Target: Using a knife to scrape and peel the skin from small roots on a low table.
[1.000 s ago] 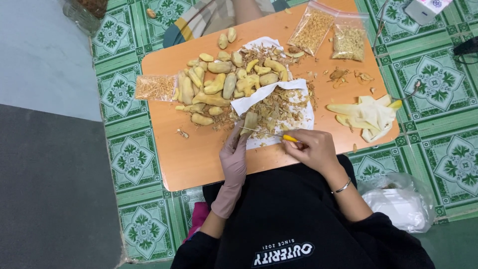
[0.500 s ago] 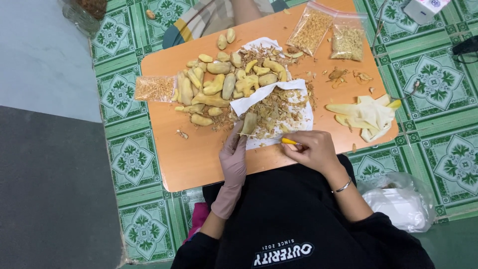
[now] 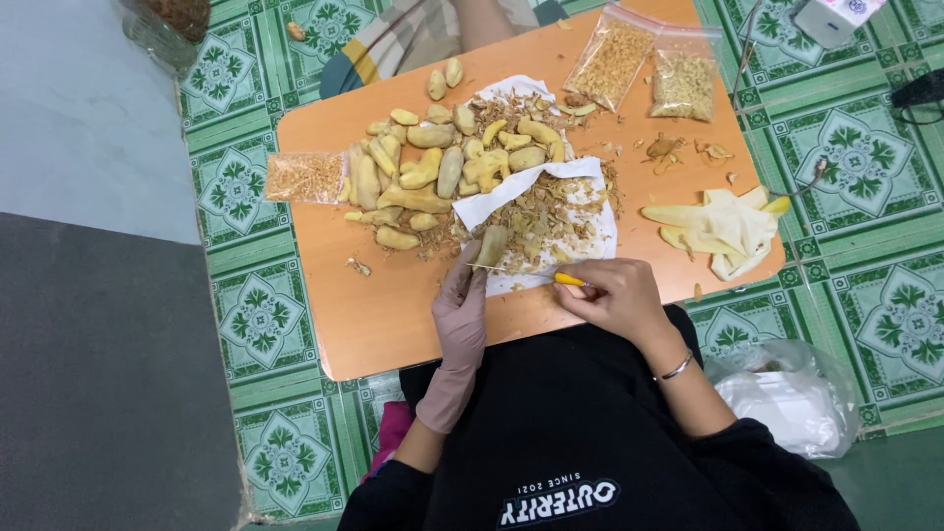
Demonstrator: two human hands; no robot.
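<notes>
Peeling step: gloved left hand (image 3: 460, 313) pinches a ginger piece (image 3: 491, 245) over white paper (image 3: 590, 231); right hand (image 3: 618, 295) grips yellow-handled knife (image 3: 536, 274). Next likely needs a steady scrape along the skin.

The blade of the yellow-handled knife (image 3: 568, 280) is too thin to make out where it meets the ginger piece (image 3: 491, 245). The right hand (image 3: 615, 295) covers most of the handle — only its tip shows. The gloved left hand (image 3: 460, 313) hides the lower end of that piece. At the top edge, a seated person's striped clothing (image 3: 413, 39) and a white device (image 3: 831, 18) are cut off. The contents of the clear plastic bag (image 3: 787, 393) on the floor are unclear.
</notes>
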